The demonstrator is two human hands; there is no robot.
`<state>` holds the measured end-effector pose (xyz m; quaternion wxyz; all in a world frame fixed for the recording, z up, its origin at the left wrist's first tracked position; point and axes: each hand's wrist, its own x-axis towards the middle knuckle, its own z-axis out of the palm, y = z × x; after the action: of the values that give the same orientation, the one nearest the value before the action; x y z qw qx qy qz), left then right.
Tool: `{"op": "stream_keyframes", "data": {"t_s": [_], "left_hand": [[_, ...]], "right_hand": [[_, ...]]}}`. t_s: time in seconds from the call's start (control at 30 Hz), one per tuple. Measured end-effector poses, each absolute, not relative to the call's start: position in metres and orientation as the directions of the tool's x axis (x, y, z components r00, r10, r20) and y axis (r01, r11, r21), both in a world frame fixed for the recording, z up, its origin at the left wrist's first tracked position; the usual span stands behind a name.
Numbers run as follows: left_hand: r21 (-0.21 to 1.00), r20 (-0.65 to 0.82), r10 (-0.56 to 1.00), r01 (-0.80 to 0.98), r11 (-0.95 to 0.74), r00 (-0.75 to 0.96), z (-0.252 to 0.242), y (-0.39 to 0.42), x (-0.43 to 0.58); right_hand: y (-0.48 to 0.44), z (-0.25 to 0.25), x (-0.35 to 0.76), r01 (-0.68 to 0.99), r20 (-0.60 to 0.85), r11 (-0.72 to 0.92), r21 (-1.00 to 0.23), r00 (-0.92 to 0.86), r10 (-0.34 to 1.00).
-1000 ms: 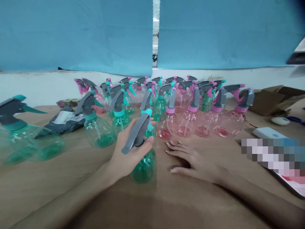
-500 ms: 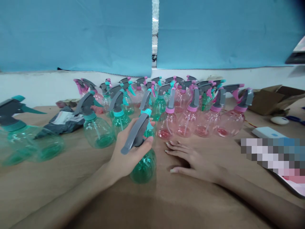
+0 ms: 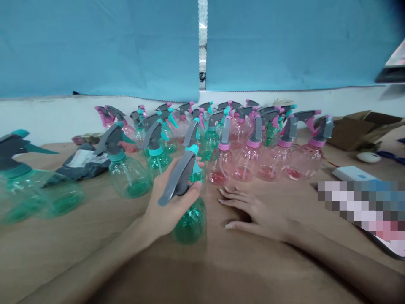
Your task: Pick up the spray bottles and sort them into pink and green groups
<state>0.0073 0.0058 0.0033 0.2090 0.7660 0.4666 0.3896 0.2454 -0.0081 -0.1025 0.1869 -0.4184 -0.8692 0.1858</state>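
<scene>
My left hand (image 3: 169,202) is wrapped round the neck of a green spray bottle (image 3: 190,226) with a grey and turquoise trigger head. That bottle stands upright on the brown table (image 3: 152,270), and its neck is mostly hidden by my fingers. My right hand (image 3: 249,211) lies flat on the tabletop with fingers spread, holding nothing. Just beyond it is a row of pink spray bottles (image 3: 220,166). Other green spray bottles stand to the left, among them a nearby one (image 3: 129,177) and a larger-looking one (image 3: 41,190) at the left edge.
Several more spray bottles crowd the back, by the white wall (image 3: 38,120). A dark plastic package (image 3: 82,162) lies at left. An open cardboard box (image 3: 348,131), a white mouse (image 3: 368,157), a white box (image 3: 351,173) and a pixelated flat object (image 3: 363,211) are at right.
The whole view has shifted very slightly, with things appearing a little further left. Both hands and the held spray bottle keep their places on the table.
</scene>
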Motion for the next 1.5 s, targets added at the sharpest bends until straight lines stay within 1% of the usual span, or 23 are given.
{"op": "stream_keyframes", "data": {"t_s": [0.13, 0.27, 0.53, 0.63, 0.77, 0.9, 1.03, 1.23, 1.4, 1.5], "left_hand": [[0.681, 0.398, 0.879, 0.556, -0.476, 0.265, 0.003, 0.007, 0.006], [0.708, 0.385, 0.869, 0.505, -0.495, 0.312, 0.005, 0.007, 0.007], [0.716, 0.432, 0.828, 0.422, -0.556, 0.358, 0.008, 0.005, 0.004], [0.710, 0.434, 0.831, 0.436, -0.554, 0.348, 0.005, 0.005, 0.004], [0.710, 0.423, 0.863, 0.490, -0.506, 0.277, 0.000, 0.003, 0.006], [0.667, 0.454, 0.857, 0.545, -0.507, 0.242, -0.002, 0.002, 0.007], [0.652, 0.450, 0.862, 0.575, -0.495, 0.232, -0.004, 0.002, 0.007], [0.696, 0.453, 0.859, 0.507, -0.508, 0.237, -0.005, 0.003, 0.007], [0.691, 0.440, 0.867, 0.529, -0.493, 0.234, -0.004, 0.002, 0.008], [0.705, 0.426, 0.861, 0.494, -0.508, 0.277, -0.004, 0.001, 0.008]], "right_hand": [[-0.008, -0.102, 0.246, 0.668, 0.165, 0.577, -0.470, -0.576, 0.801], [-0.008, -0.103, 0.246, 0.658, 0.176, 0.581, -0.479, -0.577, 0.798], [-0.008, -0.103, 0.246, 0.663, 0.166, 0.578, -0.475, -0.577, 0.799], [-0.008, -0.103, 0.246, 0.655, 0.174, 0.580, -0.484, -0.577, 0.798], [-0.008, -0.104, 0.246, 0.654, 0.183, 0.587, -0.478, -0.579, 0.794], [-0.008, -0.104, 0.246, 0.658, 0.184, 0.592, -0.466, -0.582, 0.792], [-0.009, -0.103, 0.244, 0.657, 0.197, 0.599, -0.458, -0.581, 0.789], [-0.010, -0.098, 0.241, 0.680, 0.198, 0.603, -0.417, -0.580, 0.790], [-0.016, -0.091, 0.233, 0.716, 0.164, 0.598, -0.361, -0.582, 0.796], [-0.022, -0.084, 0.224, 0.715, 0.168, 0.586, -0.381, -0.570, 0.804]]}}
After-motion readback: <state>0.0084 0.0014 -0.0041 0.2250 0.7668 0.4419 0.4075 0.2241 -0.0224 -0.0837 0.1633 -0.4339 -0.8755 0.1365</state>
